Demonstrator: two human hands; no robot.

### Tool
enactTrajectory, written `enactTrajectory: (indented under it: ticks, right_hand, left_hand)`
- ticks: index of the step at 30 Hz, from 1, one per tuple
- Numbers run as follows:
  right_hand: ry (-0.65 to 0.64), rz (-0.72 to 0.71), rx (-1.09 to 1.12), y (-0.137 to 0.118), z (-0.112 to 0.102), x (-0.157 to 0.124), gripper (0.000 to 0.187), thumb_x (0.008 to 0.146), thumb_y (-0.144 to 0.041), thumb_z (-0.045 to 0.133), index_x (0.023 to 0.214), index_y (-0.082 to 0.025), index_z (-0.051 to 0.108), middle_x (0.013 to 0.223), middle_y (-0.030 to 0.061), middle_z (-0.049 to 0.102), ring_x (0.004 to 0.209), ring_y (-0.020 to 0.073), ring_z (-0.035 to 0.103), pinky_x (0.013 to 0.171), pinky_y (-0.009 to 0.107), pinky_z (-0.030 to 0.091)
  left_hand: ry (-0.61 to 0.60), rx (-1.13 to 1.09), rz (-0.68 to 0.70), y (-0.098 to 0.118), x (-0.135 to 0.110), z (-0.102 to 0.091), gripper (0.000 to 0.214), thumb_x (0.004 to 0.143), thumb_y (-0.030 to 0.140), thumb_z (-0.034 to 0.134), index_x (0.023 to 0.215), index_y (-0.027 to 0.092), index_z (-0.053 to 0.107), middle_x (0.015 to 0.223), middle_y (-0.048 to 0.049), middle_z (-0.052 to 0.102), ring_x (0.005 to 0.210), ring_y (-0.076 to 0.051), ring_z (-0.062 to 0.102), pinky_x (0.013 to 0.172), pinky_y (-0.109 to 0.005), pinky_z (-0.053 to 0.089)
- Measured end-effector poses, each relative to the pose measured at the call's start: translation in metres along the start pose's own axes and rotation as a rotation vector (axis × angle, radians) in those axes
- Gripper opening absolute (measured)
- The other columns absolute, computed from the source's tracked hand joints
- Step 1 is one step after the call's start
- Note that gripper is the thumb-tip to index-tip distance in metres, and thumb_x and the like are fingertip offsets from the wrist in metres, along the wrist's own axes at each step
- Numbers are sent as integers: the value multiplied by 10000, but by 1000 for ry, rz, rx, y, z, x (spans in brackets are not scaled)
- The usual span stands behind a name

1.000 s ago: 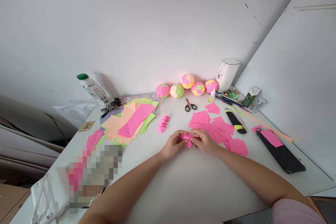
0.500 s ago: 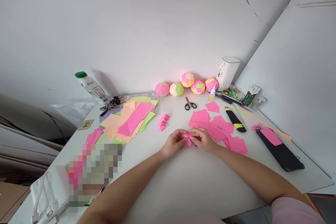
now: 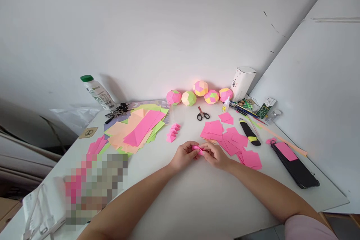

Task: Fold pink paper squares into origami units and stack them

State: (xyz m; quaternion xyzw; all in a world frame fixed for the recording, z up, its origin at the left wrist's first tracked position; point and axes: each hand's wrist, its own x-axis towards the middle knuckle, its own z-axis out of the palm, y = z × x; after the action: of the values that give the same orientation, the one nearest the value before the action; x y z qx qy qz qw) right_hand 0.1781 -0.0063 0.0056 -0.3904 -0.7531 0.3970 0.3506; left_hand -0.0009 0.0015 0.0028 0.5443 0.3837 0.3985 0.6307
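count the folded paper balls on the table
5, in a row: pink-green ball, green ball, raised yellow-pink ball, multicolour ball, pink-orange ball beside the white box. None seems hidden.

matt pink paper piece (image 3: 199, 149), smooth white table (image 3: 202, 195)

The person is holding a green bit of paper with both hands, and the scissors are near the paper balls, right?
Not quite: the head view shows the bit of paper in the left hand and right hand is pink, not green. The scissors do lie near the paper balls.
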Motion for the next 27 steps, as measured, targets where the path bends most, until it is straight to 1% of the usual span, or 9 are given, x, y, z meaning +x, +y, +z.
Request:
enactTrajectory:
  ticks: [2,4,9,10,13,15,21,23,27]
  right_hand:
    - [28,-13,-37,0,1,0,203,834,-311,525,992,-193,574,725,32,636,526,125,537,450,227,395]
    - [47,-21,-62,1,3,0,178,846,-311,506,958,-196,584,698,28,641,511,126,533,457,234,397]
    - [39,18,-57,1,1,3,169,870,-324,462,875,-203,580,625,11,613,481,130,549,465,247,421]
    - [37,27,-54,0,1,3,170,867,-329,465,859,-202,576,607,5,599,476,131,549,463,248,422]
    - [28,54,-34,-2,-1,5,170,857,-338,474,829,-196,563,598,-2,585,480,132,551,468,251,432]
    - [20,65,-30,-2,-1,7,172,850,-344,482,810,-195,557,609,-2,586,482,129,548,473,255,436]
    - [-5,76,-39,-1,-2,8,179,837,-349,511,758,-192,541,520,-25,548,457,124,523,455,246,413]
    - [-9,113,-1,-2,-2,9,196,835,-362,520,748,-187,535,540,-21,567,461,120,534,456,244,423]
    - [-17,180,69,-2,-3,8,228,816,-388,555,733,-181,511,617,4,633,466,112,555,459,242,450]
  left_hand:
    - [-7,-8,5,0,0,1,310,734,418,642,873,157,549,685,-10,614,647,-144,601,644,-313,509]
    - [-13,-10,19,0,1,1,278,746,402,634,851,164,538,687,-8,606,657,-146,608,645,-313,510]
    - [25,67,132,-2,2,2,240,749,389,626,755,168,534,901,-44,573,585,-101,586,579,-284,499]
    - [18,77,124,-2,2,1,239,756,393,617,756,170,531,871,-39,578,574,-101,581,566,-277,491]
    - [-19,77,57,0,0,1,231,776,395,593,791,178,514,661,0,582,566,-124,576,542,-257,461]
    - [-19,86,37,1,-1,1,230,779,393,588,793,176,511,603,10,578,560,-127,566,530,-246,440]
    - [-52,86,46,5,-3,2,234,808,397,543,765,172,497,568,21,553,524,-106,523,498,-221,402]
    - [-58,80,49,5,-2,2,242,812,404,537,766,172,492,569,23,548,514,-102,518,482,-213,391]
    - [-43,46,52,3,-2,2,282,793,434,556,740,166,484,649,-5,599,496,-93,520,449,-204,379]
